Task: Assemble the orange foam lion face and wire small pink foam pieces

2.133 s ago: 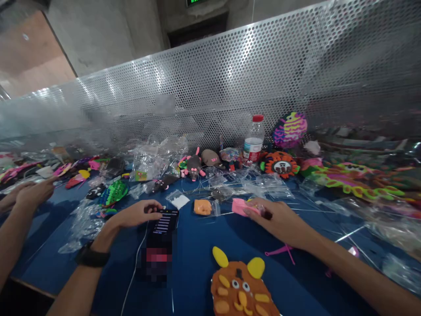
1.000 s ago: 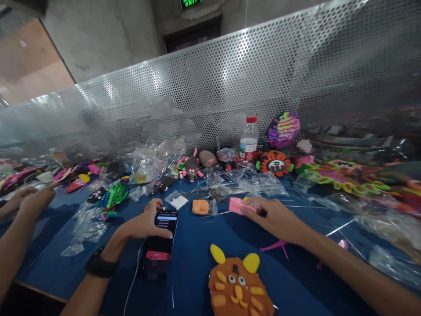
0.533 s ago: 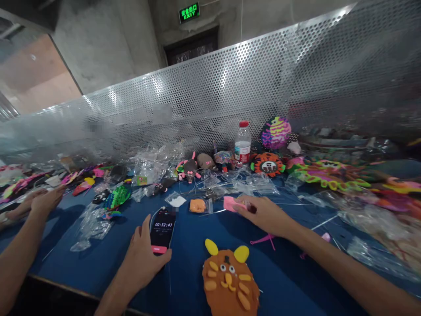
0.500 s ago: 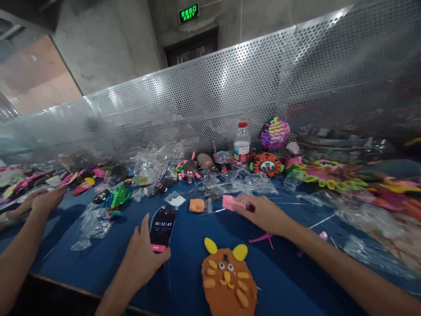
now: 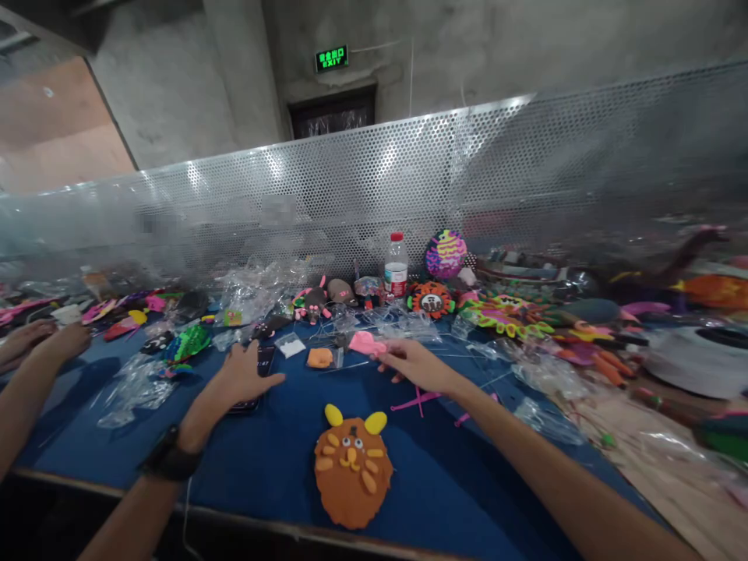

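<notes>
My left hand (image 5: 242, 378) lies over a dark smartphone (image 5: 266, 360), its thumb and fingers spread, hiding most of the screen. A wristband is on that wrist. My right hand (image 5: 418, 365) has its fingertips closed on the right end of a pink clay packet (image 5: 365, 342), close to the table top. Left of that packet lies an orange clay packet (image 5: 320, 358), with a small bag of white material (image 5: 291, 345) beyond. Nearer me sits a brown clay animal face (image 5: 354, 487) with yellow ears, googly eyes and orange strips. Pink plastic tools (image 5: 419, 400) lie below my right hand.
A red-capped bottle (image 5: 396, 269), clay figures (image 5: 431, 300) and crumpled clear wrappers (image 5: 257, 288) line the back of the blue table (image 5: 280, 475), before a perforated metal panel (image 5: 351, 187). Another person's hands (image 5: 61, 343) are at the left. A white round object (image 5: 707, 358) stands right.
The view has pulled back and swung right. My left hand has moved from beside the phone to over it, and the phone has shifted away. The pink packet has moved left toward the orange one.
</notes>
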Demonstrator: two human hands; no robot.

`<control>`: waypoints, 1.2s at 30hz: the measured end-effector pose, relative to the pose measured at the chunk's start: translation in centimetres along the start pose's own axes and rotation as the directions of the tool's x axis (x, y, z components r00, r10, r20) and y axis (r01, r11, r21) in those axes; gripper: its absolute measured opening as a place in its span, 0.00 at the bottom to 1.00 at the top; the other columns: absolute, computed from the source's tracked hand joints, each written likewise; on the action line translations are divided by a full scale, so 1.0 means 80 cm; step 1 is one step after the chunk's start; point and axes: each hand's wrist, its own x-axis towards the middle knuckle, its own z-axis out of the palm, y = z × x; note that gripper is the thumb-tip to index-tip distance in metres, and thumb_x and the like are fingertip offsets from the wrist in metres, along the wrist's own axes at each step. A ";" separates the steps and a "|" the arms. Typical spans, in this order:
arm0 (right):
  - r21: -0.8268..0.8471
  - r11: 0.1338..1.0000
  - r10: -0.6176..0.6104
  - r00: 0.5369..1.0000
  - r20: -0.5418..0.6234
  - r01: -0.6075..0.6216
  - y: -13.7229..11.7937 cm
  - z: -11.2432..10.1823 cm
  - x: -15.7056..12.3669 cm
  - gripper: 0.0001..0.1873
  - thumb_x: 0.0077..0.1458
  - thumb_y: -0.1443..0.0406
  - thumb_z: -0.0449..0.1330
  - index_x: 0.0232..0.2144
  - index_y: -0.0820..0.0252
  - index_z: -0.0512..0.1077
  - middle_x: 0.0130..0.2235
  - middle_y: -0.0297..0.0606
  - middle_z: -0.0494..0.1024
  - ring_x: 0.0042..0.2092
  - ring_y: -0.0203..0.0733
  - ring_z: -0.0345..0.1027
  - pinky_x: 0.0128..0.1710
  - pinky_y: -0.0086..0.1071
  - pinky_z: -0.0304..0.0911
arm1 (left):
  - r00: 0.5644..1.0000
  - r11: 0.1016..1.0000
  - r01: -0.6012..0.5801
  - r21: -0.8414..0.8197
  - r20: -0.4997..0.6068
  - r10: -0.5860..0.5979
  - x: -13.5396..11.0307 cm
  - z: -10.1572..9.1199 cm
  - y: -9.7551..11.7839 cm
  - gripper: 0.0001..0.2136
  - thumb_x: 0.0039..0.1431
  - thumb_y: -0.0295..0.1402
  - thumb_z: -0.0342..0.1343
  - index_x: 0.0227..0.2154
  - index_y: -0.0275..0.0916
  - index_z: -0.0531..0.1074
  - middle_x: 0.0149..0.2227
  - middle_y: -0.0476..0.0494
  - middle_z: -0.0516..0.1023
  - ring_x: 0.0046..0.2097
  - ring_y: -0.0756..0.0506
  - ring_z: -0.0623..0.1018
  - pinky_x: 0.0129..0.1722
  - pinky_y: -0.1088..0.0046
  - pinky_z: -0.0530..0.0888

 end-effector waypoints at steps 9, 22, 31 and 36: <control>0.068 0.998 -0.004 0.999 -0.050 0.007 -0.001 0.017 0.002 0.19 0.51 0.50 0.58 0.27 0.63 0.71 0.31 0.38 0.78 0.26 0.33 0.72 0.22 0.23 0.66 | 0.825 0.755 -0.552 -0.354 -0.094 0.558 0.046 0.085 0.118 0.15 0.57 0.43 0.51 0.42 0.39 0.65 0.45 0.40 0.71 0.46 0.43 0.72 0.48 0.64 0.68; -0.148 0.966 -0.215 0.977 0.010 0.214 -0.019 0.044 -0.014 0.17 0.58 0.53 0.49 0.30 0.59 0.70 0.19 0.30 0.70 0.21 0.36 0.69 0.21 0.27 0.64 | 0.810 0.592 -0.545 -0.594 -0.189 0.555 0.052 0.097 0.093 0.14 0.59 0.43 0.49 0.26 0.37 0.66 0.31 0.47 0.70 0.36 0.48 0.70 0.37 0.74 0.67; -0.505 0.795 -0.453 0.883 -0.125 0.336 -0.019 0.037 -0.008 0.14 0.54 0.63 0.49 0.18 0.58 0.64 0.18 0.31 0.68 0.21 0.34 0.62 0.23 0.27 0.54 | 0.781 0.675 -0.620 -0.400 -0.231 0.580 0.024 0.098 0.118 0.12 0.61 0.40 0.47 0.34 0.38 0.73 0.35 0.44 0.78 0.37 0.47 0.75 0.37 0.74 0.70; -0.572 0.764 -0.458 0.876 -0.154 0.299 -0.018 0.042 -0.007 0.11 0.51 0.64 0.51 0.19 0.58 0.64 0.19 0.32 0.69 0.23 0.34 0.59 0.24 0.27 0.51 | 0.798 0.737 -0.603 -0.307 -0.254 0.547 0.020 0.099 0.122 0.13 0.60 0.38 0.48 0.31 0.38 0.75 0.31 0.44 0.80 0.33 0.46 0.76 0.33 0.74 0.68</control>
